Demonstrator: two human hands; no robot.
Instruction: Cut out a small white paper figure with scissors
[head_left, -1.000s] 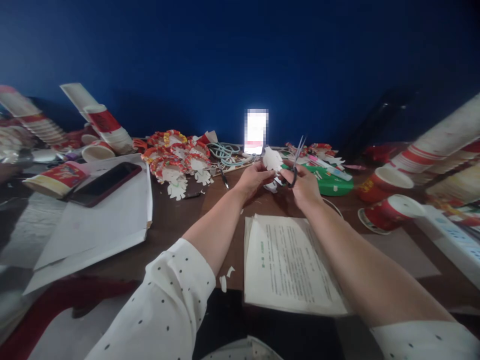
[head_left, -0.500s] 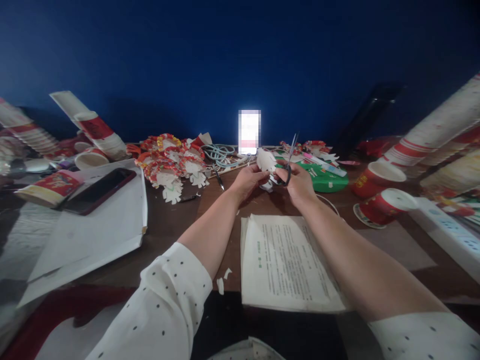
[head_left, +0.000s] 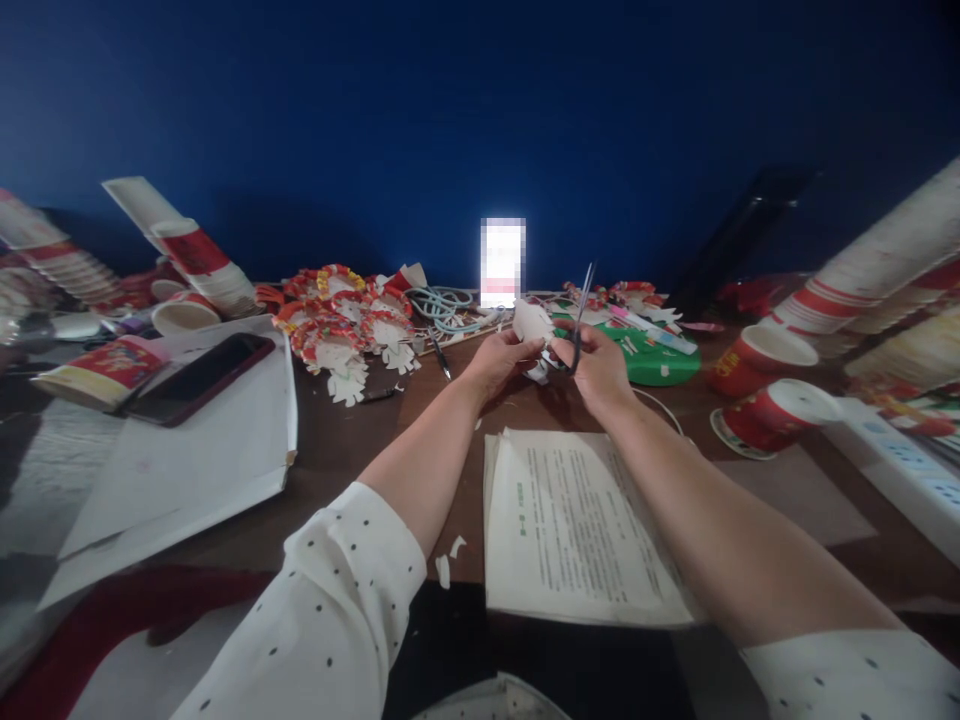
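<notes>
Turned slightly since earlier: white paper (head_left: 531, 322), clamped in fingers of left hand (head_left: 496, 366); scissors (head_left: 577, 350) clamped in those of right hand (head_left: 602, 366), above worktop (head_left: 420, 450) largely open left of booklet (head_left: 577, 525), cluttered along blue wall (head_left: 337, 130).

One pair of scissors (head_left: 577, 345); at least one white paper cutout (head_left: 532, 322). Two red cups stand apart from any stack, a nearer red cup (head_left: 772, 418) and a farther red cup (head_left: 739, 370). Of cup stacks, two show at the left, a near stack (head_left: 206, 265) and an outer stack (head_left: 64, 255), and at least two at the right, the biggest stack (head_left: 870, 270) among them. One dark phone (head_left: 206, 378), one lit screen (head_left: 502, 262), one pink-tipped marker (head_left: 651, 329), one power strip (head_left: 892, 460), one green object (head_left: 664, 362), one printed sheaf (head_left: 577, 530). Two larger paper scraps (head_left: 443, 572) lie near the sheaf. The red-trimmed paper crafts (head_left: 349, 310) overlap too much to count.
</notes>
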